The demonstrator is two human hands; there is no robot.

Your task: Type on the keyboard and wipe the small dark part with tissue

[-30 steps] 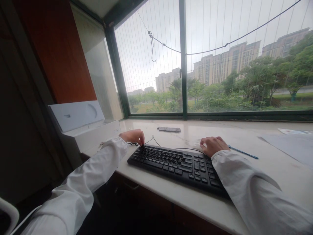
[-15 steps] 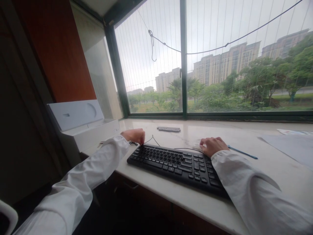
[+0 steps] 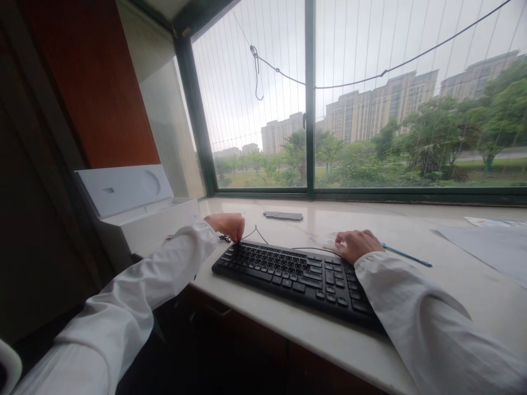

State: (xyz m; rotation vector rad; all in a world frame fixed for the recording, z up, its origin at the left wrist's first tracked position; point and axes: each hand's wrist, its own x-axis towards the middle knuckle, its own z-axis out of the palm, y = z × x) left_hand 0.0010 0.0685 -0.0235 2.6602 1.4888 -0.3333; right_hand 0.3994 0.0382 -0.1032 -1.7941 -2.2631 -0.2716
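Note:
A black keyboard [image 3: 288, 269] lies slanted on the pale stone sill [image 3: 411, 285]. My left hand [image 3: 225, 224] is at its far left corner, with the fingers pinched on a thin black cable [image 3: 224, 238] that is bunched there. The cable runs on behind the keyboard towards my right hand [image 3: 358, 244]. That hand rests behind the keyboard's right end, its fingers curled over a small white object [image 3: 329, 244] that is mostly hidden. Both arms are in white sleeves.
An open white box [image 3: 135, 211] stands at the sill's left end. A flat grey strip [image 3: 283, 215] lies near the window, and a blue pen [image 3: 405, 255] lies right of my right hand. Papers [image 3: 486, 241] lie at the far right.
My left fingers have closed tighter on the cable by the keyboard corner. The right hand has stayed put. The view has shifted slightly.

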